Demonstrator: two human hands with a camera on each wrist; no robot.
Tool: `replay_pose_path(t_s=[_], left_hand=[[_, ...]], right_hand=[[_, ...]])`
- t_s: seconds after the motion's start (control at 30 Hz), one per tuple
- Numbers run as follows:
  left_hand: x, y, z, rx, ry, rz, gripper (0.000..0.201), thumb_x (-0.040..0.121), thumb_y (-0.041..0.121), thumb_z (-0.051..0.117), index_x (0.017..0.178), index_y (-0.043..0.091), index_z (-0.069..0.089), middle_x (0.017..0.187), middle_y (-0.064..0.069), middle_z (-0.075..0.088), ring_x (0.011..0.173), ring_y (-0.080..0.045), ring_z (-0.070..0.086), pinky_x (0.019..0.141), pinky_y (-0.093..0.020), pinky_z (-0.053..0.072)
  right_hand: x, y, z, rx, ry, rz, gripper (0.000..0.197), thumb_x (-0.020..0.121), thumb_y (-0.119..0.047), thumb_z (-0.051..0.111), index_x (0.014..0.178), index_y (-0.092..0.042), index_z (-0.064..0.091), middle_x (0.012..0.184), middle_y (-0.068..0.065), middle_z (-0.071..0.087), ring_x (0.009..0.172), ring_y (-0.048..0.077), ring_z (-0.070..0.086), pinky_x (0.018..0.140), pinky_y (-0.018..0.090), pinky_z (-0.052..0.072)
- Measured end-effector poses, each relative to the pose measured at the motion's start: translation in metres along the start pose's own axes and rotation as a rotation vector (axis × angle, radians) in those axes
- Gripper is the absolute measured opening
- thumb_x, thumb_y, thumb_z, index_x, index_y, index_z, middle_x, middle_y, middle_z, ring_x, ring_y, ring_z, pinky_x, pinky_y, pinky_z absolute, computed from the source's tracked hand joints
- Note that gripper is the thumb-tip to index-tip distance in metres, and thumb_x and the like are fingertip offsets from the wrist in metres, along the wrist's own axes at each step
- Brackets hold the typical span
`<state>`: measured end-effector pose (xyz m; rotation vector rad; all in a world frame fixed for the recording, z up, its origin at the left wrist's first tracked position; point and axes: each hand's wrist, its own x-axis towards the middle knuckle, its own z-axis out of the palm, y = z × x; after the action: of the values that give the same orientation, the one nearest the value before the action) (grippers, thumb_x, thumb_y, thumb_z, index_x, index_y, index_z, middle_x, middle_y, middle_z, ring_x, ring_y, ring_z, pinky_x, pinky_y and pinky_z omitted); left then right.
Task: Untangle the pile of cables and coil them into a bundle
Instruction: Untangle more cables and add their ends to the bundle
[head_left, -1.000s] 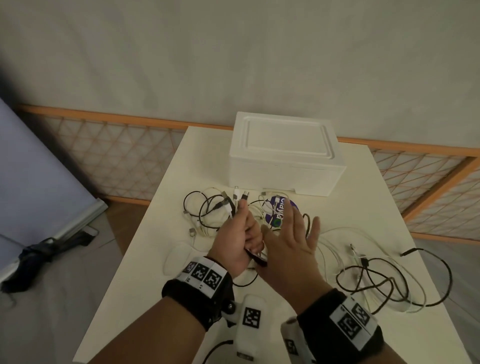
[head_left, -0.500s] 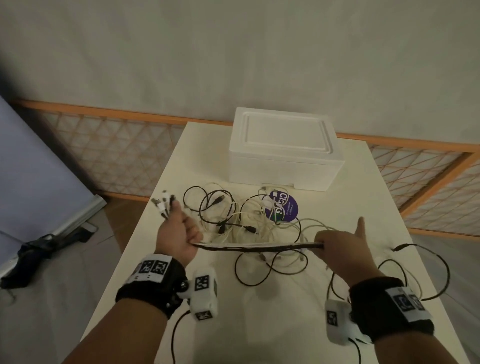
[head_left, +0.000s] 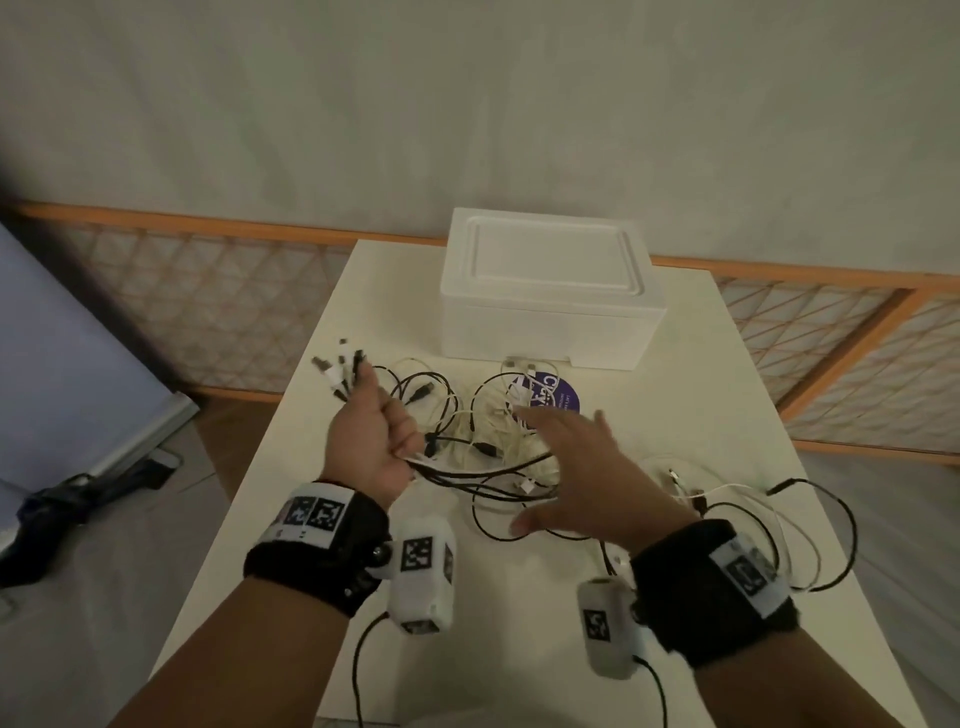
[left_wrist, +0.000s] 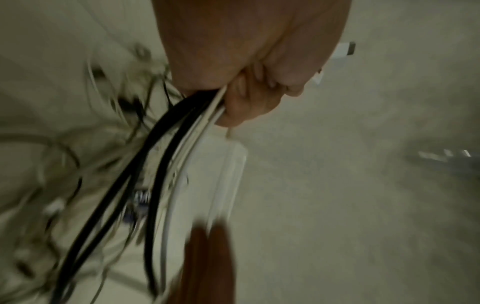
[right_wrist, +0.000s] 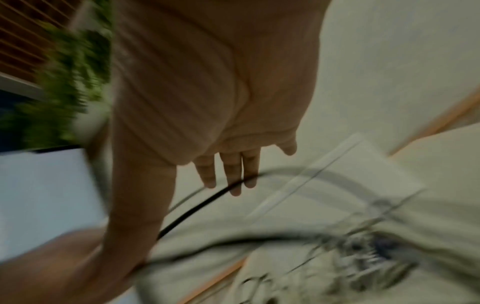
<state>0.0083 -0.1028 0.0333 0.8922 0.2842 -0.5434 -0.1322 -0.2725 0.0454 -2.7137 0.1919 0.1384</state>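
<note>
left hand is fisted round a bunch of cable ends, plugs poking out toward the table's far left edge. the gathered strands run rightward from that fist, long axis roughly parallel to the near edge, straight under the right hand, which is flat, fingers spread, holding nothing. so the right's nearer the slack. rest of the cable pile sits mid-table, more loops by the right edge

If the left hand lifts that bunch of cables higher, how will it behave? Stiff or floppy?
Likely floppy: the cables sag in loose curves away from the left hand. Probably light, since one hand holds several strands. They may drag the tangle on the table along, as the strands run into it.
</note>
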Motion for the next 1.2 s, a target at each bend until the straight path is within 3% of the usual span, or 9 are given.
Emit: replay_pose_path(t_s=[0.07, 0.23, 0.37, 0.53, 0.67, 0.77, 0.87, 0.93, 1.2], left_hand=[[-0.016, -0.011, 0.025, 0.058, -0.11, -0.006, 0.049, 0.096, 0.047, 0.045, 0.057, 0.023, 0.029, 0.041, 0.008, 0.02, 0.032, -0.006, 0.015, 0.033, -0.015, 0.013], [-0.026, 0.004, 0.036, 0.164, -0.239, 0.078, 0.05, 0.097, 0.044, 0.045, 0.056, 0.022, 0.027, 0.04, 0.008, 0.021, 0.031, -0.006, 0.016, 0.034, -0.013, 0.016], [-0.008, 0.051, -0.001, 0.105, -0.076, 0.142, 0.051, 0.093, 0.048, 0.051, 0.05, 0.024, 0.036, 0.042, 0.007, 0.021, 0.033, -0.007, 0.017, 0.032, -0.016, 0.017], [-0.008, 0.071, -0.026, 0.036, 0.019, 0.163, 0.063, 0.094, 0.053, 0.046, 0.041, 0.021, 0.034, 0.041, 0.008, 0.019, 0.031, -0.006, 0.015, 0.036, -0.018, 0.011], [-0.01, 0.071, -0.02, 0.154, 0.032, 0.22, 0.061, 0.094, 0.052, 0.047, 0.044, 0.023, 0.028, 0.041, 0.009, 0.017, 0.033, -0.007, 0.012, 0.035, -0.014, 0.01], [-0.01, 0.069, -0.017, 0.258, 0.031, 0.253, 0.057, 0.095, 0.049, 0.048, 0.049, 0.024, 0.025, 0.041, 0.009, 0.018, 0.032, -0.007, 0.012, 0.036, -0.012, 0.011], [-0.011, 0.066, -0.019, 0.322, 0.062, 0.282, 0.054, 0.095, 0.047, 0.05, 0.054, 0.023, 0.024, 0.04, 0.009, 0.019, 0.033, -0.006, 0.013, 0.037, -0.013, 0.011], [-0.011, 0.067, -0.021, 0.32, 0.094, 0.294, 0.055, 0.095, 0.046, 0.052, 0.051, 0.024, 0.028, 0.04, 0.009, 0.02, 0.032, -0.006, 0.014, 0.037, -0.013, 0.011], [-0.022, 0.052, -0.006, 0.28, 0.12, 0.245, 0.053, 0.095, 0.048, 0.05, 0.054, 0.024, 0.025, 0.041, 0.009, 0.019, 0.032, -0.006, 0.014, 0.037, -0.014, 0.01]], right_hand=[[0.005, -0.028, 0.006, -0.023, -0.041, -0.113, 0.107, 0.063, -0.059, 0.076, 0.147, -0.023, 0.021, 0.145, -0.003, 0.041, 0.136, 0.014, 0.031, 0.118, 0.044, 0.005], [0.003, -0.024, 0.016, -0.245, 0.023, -0.053, 0.028, 0.086, -0.025, 0.053, 0.114, -0.021, 0.053, 0.098, 0.005, 0.068, 0.098, 0.027, 0.059, 0.1, 0.031, 0.035], [-0.012, 0.029, 0.013, -0.277, 0.049, 0.08, 0.011, 0.087, -0.027, 0.051, 0.095, -0.027, 0.059, 0.087, -0.001, 0.069, 0.089, 0.019, 0.064, 0.11, 0.038, 0.028], [-0.018, 0.059, 0.004, -0.276, 0.209, 0.135, 0.012, 0.085, -0.04, 0.058, 0.092, -0.03, 0.059, 0.078, -0.009, 0.065, 0.086, 0.009, 0.061, 0.117, 0.041, 0.009], [-0.013, 0.058, 0.001, 0.069, 0.129, 0.09, 0.047, 0.059, -0.055, 0.08, 0.094, -0.026, 0.065, 0.083, -0.01, 0.063, 0.083, 0.01, 0.059, 0.089, 0.029, 0.043], [-0.02, 0.067, -0.006, 0.249, 0.114, -0.033, 0.071, 0.054, -0.034, 0.085, 0.12, -0.019, 0.06, 0.113, -0.005, 0.058, 0.104, 0.007, 0.053, 0.092, 0.016, 0.04], [-0.032, 0.083, -0.021, 0.22, 0.136, 0.02, 0.06, 0.064, -0.007, 0.068, 0.122, -0.016, 0.057, 0.119, -0.005, 0.053, 0.102, 0.01, 0.052, 0.086, 0.005, 0.036], [-0.035, 0.097, -0.03, 0.166, 0.092, 0.149, 0.051, 0.071, 0.001, 0.062, 0.117, -0.021, 0.061, 0.111, -0.009, 0.055, 0.093, 0.01, 0.054, 0.08, 0.011, 0.041], [-0.007, 0.118, -0.019, 0.27, 0.171, 0.311, 0.019, 0.091, -0.018, 0.054, 0.107, -0.018, 0.064, 0.092, 0.0, 0.068, 0.079, 0.014, 0.059, 0.074, 0.024, 0.044]])
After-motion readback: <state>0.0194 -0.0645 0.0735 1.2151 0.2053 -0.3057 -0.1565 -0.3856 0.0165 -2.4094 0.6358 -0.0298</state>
